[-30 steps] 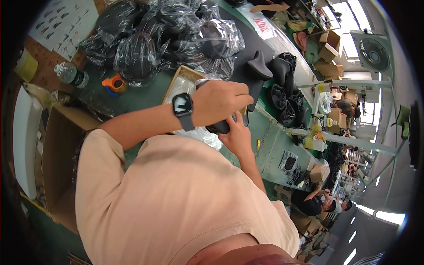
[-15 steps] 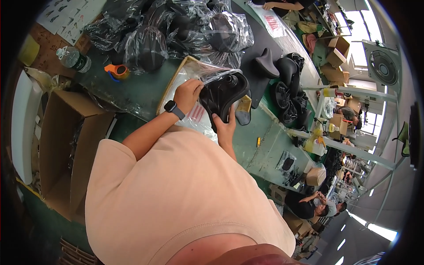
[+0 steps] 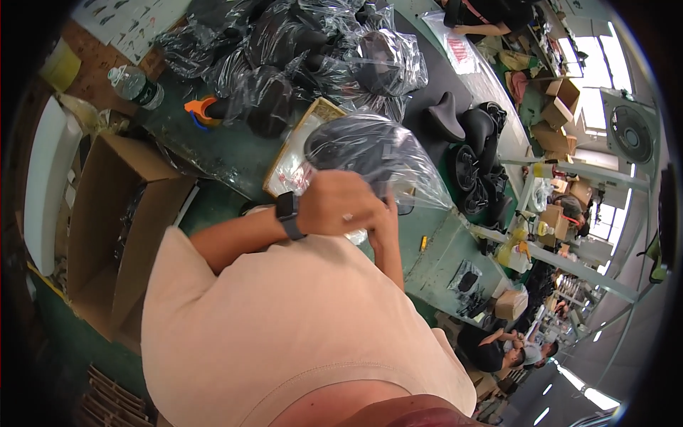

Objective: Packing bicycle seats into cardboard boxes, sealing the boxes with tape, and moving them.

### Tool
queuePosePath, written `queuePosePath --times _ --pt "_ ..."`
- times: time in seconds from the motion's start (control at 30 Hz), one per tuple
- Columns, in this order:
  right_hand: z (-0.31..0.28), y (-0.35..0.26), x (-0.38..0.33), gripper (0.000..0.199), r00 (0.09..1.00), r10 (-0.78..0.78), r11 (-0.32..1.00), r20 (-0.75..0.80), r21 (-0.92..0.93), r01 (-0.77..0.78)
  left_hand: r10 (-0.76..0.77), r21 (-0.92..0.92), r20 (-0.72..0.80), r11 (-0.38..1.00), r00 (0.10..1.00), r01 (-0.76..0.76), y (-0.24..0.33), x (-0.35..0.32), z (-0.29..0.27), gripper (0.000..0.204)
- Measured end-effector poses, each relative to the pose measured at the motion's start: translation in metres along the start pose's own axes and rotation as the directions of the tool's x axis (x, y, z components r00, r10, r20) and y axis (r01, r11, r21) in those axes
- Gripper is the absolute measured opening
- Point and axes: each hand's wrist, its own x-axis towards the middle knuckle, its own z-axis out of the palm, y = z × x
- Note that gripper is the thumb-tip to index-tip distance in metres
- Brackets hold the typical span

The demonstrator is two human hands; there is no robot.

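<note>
A black bicycle saddle (image 3: 341,146) lies inside a clear plastic bag (image 3: 420,167) above the table in front of me. The loose end of the film spreads out to the right of it. My left hand (image 3: 336,203), with a dark watch at the wrist, crosses over the near end of the bagged saddle. Its fingers are curled together at the film, slightly blurred, and reach toward my other hand. From below, my right hand (image 3: 385,226) grips the saddle's near end through the bag; its fingertips are partly hidden. A stack of flat bags (image 3: 284,171) lies beneath.
Several bagged saddles (image 3: 284,53) are heaped at the back. Unbagged saddles (image 3: 477,135) lie to the right. An orange tape dispenser (image 3: 201,110) and a water bottle (image 3: 135,87) stand at the left, beyond an open cardboard box (image 3: 107,228). A co-worker's arm (image 3: 484,28) shows at the far edge.
The saddle, only partly at the film before, is now covered by the bag. My left hand has moved right and nearer, across the saddle toward my right hand.
</note>
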Motion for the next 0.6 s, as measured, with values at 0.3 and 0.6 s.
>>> queuePosePath --times 0.3,0.6 --pt "0.075 -0.076 0.024 0.075 0.853 -0.149 0.454 0.500 -0.732 0.508 -0.855 -0.725 0.121 0.272 0.505 0.633 -0.084 0.032 0.025 0.067" --pt "-0.098 -0.172 0.177 0.067 0.944 -0.322 0.887 -0.079 -0.373 0.272 -0.948 -0.936 -0.222 0.273 0.229 0.222 -0.454 0.061 -0.161 0.045"
